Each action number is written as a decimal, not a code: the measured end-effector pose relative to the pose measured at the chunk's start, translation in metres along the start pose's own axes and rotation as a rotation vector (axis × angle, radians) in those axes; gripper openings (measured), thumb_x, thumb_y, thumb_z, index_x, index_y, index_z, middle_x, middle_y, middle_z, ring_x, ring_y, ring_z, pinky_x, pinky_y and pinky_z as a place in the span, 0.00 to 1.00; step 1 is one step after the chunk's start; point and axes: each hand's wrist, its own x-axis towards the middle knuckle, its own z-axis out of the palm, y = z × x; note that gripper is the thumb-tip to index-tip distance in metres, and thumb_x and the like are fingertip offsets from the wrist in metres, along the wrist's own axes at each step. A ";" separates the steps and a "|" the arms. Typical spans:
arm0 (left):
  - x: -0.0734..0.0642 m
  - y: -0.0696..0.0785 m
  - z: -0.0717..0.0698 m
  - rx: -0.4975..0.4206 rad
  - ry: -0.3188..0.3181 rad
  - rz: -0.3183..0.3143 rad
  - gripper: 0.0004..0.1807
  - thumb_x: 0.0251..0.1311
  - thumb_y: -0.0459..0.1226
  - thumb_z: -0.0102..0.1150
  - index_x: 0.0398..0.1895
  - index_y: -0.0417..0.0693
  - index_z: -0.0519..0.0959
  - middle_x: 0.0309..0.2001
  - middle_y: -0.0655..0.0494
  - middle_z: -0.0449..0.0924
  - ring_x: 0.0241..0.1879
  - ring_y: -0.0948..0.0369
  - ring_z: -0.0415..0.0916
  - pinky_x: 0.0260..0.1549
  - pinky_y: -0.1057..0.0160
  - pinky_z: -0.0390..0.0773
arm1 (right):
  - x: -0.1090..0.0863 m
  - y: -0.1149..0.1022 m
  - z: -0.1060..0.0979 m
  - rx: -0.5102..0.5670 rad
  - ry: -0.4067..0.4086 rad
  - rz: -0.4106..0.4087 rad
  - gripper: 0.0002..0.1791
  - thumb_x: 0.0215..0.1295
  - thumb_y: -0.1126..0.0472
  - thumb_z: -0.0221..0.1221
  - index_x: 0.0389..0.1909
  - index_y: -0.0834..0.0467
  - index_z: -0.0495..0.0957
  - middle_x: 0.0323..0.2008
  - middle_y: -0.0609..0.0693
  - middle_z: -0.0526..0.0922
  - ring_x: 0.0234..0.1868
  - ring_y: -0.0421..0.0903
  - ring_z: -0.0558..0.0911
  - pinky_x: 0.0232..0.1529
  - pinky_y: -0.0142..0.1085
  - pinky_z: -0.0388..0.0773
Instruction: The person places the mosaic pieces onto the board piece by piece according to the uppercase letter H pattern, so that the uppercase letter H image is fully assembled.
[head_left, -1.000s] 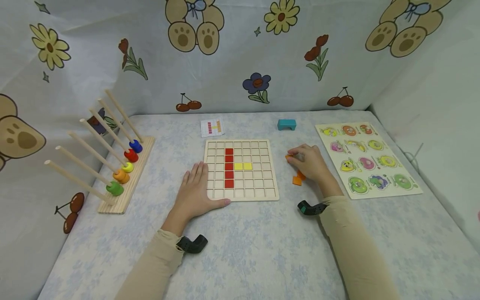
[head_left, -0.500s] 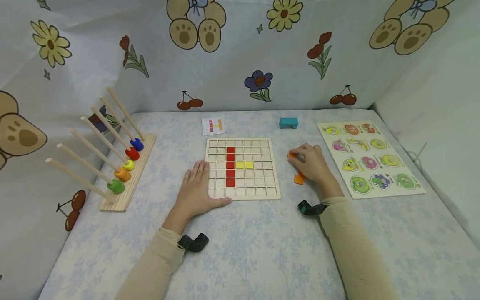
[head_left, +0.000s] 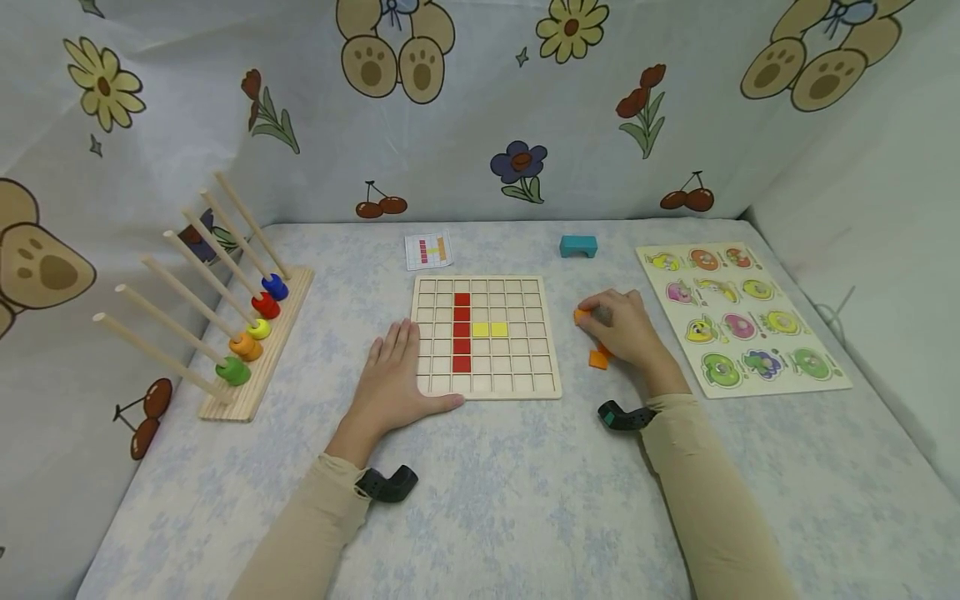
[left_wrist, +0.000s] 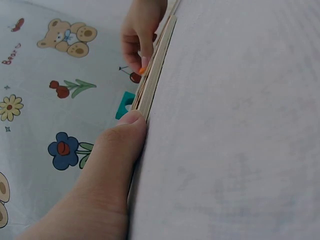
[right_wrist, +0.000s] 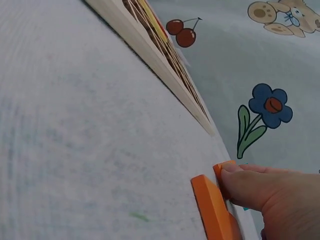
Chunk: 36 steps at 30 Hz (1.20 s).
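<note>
Hardly anything is shifting since the earlier frames: both hands are staying where they were, and the right fingers are only nudging the orange piece a touch closer to the board.

Covering the counter (head_left: 525,500) is a pale blue patterned cloth, with printed sheets of bears, flowers and cherries hanging behind it. Toward the right edge a fruit puzzle board (head_left: 742,321) is lying flat. Along the left edge a wooden peg rack (head_left: 247,333) is carrying coloured rings at the foot of its slanted rods. At the middle the wooden grid board (head_left: 487,387) is holding a red column and two yellow squares.

Resting flat, the left hand (head_left: 393,383) is keeping a released grip, its thumb pressing along the board's near edge and fingers lying on the left corner. Just right of the board, the right hand (head_left: 626,329) is grasping an orange piece (head_left: 582,316) between curled fingertips, low over the cloth. A second orange piece (head_left: 597,359) is lying beside that wrist.

Near the far edge a teal block (head_left: 578,246) and a small pattern card (head_left: 427,250) are sitting apart.
</note>
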 end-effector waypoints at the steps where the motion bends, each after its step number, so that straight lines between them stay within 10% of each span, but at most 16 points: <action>1: 0.000 0.000 0.000 0.000 0.000 -0.001 0.79 0.35 0.84 0.51 0.80 0.41 0.36 0.81 0.46 0.33 0.81 0.51 0.30 0.77 0.45 0.36 | 0.000 0.000 0.000 0.019 -0.010 0.012 0.15 0.68 0.50 0.63 0.50 0.52 0.82 0.51 0.53 0.79 0.49 0.52 0.65 0.51 0.46 0.64; 29: -0.001 0.000 0.001 0.009 0.002 -0.007 0.80 0.34 0.85 0.49 0.80 0.41 0.36 0.81 0.46 0.34 0.81 0.51 0.30 0.77 0.45 0.36 | 0.042 -0.077 0.038 0.194 -0.080 -0.077 0.10 0.69 0.52 0.62 0.47 0.49 0.80 0.43 0.49 0.82 0.35 0.49 0.73 0.38 0.39 0.70; 36: -0.001 0.000 0.000 0.018 -0.007 -0.010 0.79 0.34 0.85 0.48 0.80 0.42 0.36 0.81 0.46 0.33 0.81 0.52 0.29 0.78 0.46 0.35 | 0.051 -0.085 0.043 0.177 -0.085 -0.044 0.11 0.69 0.52 0.61 0.47 0.51 0.79 0.44 0.49 0.81 0.46 0.48 0.78 0.49 0.43 0.75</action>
